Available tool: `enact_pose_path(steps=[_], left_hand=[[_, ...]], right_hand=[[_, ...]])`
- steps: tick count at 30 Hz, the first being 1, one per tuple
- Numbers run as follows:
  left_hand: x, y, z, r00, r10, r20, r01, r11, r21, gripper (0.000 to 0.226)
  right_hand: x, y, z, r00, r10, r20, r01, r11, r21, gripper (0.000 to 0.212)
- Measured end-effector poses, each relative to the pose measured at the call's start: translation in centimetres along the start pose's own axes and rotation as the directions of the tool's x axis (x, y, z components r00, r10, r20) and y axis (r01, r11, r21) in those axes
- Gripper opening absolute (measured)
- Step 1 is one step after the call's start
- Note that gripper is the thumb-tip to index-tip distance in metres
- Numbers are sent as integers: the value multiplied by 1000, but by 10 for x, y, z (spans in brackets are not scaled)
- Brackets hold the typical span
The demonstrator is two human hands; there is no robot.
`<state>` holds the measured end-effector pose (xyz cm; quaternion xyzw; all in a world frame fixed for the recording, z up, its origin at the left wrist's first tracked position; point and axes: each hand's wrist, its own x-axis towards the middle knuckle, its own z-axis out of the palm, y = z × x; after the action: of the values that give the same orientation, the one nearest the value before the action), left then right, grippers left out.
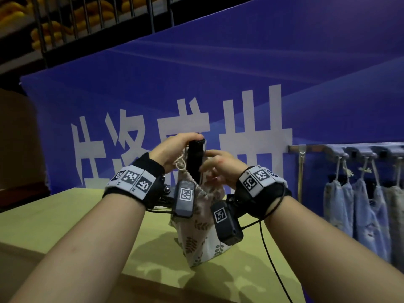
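A cream drawstring pouch [197, 241] with a leaf print stands on the yellow-green table [65, 215]. A slim black object [195, 158] sticks upright out of its mouth, its lower end hidden inside. My left hand [172, 149] grips the top of the black object, with the pouch's cord looped just beneath the palm. My right hand [220, 167] holds the pouch's rim beside the object, fingers curled. Both wrists wear black bands with square printed markers.
A blue banner [240, 73] with large white characters stands behind the table. At the right, a metal rail [310, 147] with hooks carries several hanging cloth pouches [358, 206]. A black cable [269, 254] trails from my right wrist. Dark shelving with yellow items sits top left.
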<state>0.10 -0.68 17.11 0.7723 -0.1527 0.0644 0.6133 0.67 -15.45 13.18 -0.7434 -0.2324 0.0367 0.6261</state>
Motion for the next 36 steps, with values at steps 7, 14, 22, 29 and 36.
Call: enact_pose_path(steps=[7, 14, 22, 29, 36], left_hand=[[4, -4, -14, 998, -62, 1, 62, 998, 20, 25], [4, -1, -7, 995, -88, -37, 90, 995, 35, 27], [7, -1, -5, 993, -97, -61, 100, 994, 50, 27], [7, 3, 1, 987, -116, -114, 126, 989, 77, 26], [6, 5, 3, 968, -10, -249, 53, 985, 166, 41]], right_hand=[[1, 22, -16, 996, -32, -81, -9, 884, -468, 40], [14, 44, -22, 952, -60, -300, -79, 899, -431, 57], [21, 48, -26, 932, -26, -360, -192, 811, -553, 22], [16, 44, -29, 945, 135, -298, -249, 887, -390, 23], [15, 5, -9, 982, 113, -150, -69, 959, 273, 16]])
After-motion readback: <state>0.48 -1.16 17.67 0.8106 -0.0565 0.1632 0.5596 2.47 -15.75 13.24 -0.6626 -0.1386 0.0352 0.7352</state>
